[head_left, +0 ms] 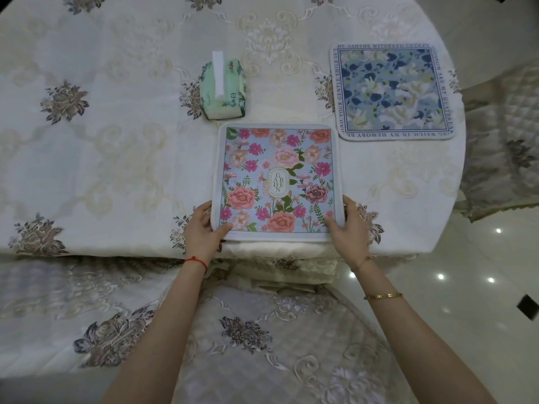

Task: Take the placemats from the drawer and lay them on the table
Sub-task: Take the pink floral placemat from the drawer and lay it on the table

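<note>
— Covering the whole scene, what is the biggest thing?

— A cream embroidered tablecloth (116, 158) over the table, with grey-brown flower motifs. A chair cover (262, 345) of similar cloth sits below the table's near edge.

— And the placemats?

— Two, both roughly square, so neither has a clear long axis. The pink floral placemat (278, 179) lies flat at the near edge, sides square to it. Its central oval label reads "GARDEN", letters upright toward the viewer. The blue floral placemat (392, 91) lies flat further back and to the right, slightly turned, well apart from the hands. Its border text runs around all four sides; "IN MY MEMORY" reads upside down along its near side.

— The hands?

— The left hand (204, 228) grips the pink mat's near left corner, thumb on top. The right hand (348, 225) holds the near right corner, fingers curled around the edge.

— Any containers?

— A green tissue pack (223, 88) just behind the pink mat, a white tissue standing out of its slot.
</note>
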`<action>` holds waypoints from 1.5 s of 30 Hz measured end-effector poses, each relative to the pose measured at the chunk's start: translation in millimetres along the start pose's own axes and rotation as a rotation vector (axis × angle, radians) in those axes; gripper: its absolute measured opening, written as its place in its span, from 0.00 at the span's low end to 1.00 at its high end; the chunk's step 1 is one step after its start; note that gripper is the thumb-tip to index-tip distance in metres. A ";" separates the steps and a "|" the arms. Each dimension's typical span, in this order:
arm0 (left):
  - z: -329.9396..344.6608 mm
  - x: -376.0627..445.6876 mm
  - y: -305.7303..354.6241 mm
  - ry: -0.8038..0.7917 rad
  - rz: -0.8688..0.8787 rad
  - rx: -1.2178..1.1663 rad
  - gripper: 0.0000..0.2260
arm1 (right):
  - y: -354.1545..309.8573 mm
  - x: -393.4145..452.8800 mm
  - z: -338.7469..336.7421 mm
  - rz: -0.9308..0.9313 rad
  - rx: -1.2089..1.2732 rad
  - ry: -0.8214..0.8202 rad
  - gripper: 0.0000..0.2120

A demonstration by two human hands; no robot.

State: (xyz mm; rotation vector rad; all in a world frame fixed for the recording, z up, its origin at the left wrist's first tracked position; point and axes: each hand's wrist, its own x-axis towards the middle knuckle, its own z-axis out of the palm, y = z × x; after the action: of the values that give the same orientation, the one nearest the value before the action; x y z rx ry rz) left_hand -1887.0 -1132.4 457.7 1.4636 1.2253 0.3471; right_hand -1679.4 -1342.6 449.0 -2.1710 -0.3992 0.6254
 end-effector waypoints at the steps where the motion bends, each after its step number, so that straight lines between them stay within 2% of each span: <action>1: 0.1 -0.6 -0.5 -0.001 -0.002 -0.003 0.27 | 0.9 1.1 -0.3 0.006 -0.007 -0.002 0.29; 6: 0.5 -2.7 0.2 0.007 -0.001 -0.001 0.27 | 8.1 1.0 2.2 0.013 -0.037 -0.001 0.35; 11: -1.0 -4.5 -1.0 -0.001 -0.005 0.010 0.27 | 10.5 -1.1 4.7 -0.007 -0.053 0.020 0.30; 21: -1.0 -4.5 -1.9 0.006 -0.030 0.000 0.27 | 14.0 0.5 6.9 -0.034 -0.112 0.041 0.27; 24: -2.8 -3.1 3.1 0.076 0.015 0.143 0.24 | 13.2 1.5 4.7 -0.142 -0.335 0.157 0.27; 27: -4.8 3.2 12.2 0.155 0.175 0.347 0.23 | 4.3 10.0 2.6 -0.258 -0.479 0.268 0.27; 29: 0.0 13.9 23.3 0.141 0.303 0.437 0.21 | -6.7 25.2 6.5 -0.323 -0.495 0.241 0.26; 35: 43.7 88.0 49.4 -0.086 0.647 0.643 0.19 | -58.3 90.4 47.0 -0.466 -0.528 0.004 0.26; 39: 69.9 127.5 59.5 -0.164 0.705 0.732 0.20 | -78.4 126.7 71.0 -0.530 -0.574 -0.068 0.26; 45: 72.9 163.4 48.4 -0.113 0.684 0.848 0.22 | -64.9 148.0 80.9 -0.575 -0.690 -0.119 0.28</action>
State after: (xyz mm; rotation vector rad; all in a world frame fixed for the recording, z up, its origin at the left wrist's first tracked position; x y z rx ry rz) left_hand -1739.8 -1030.5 409.8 2.6019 0.7541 0.1839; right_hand -1606.9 -1181.2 412.5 -2.4653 -1.4100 0.3061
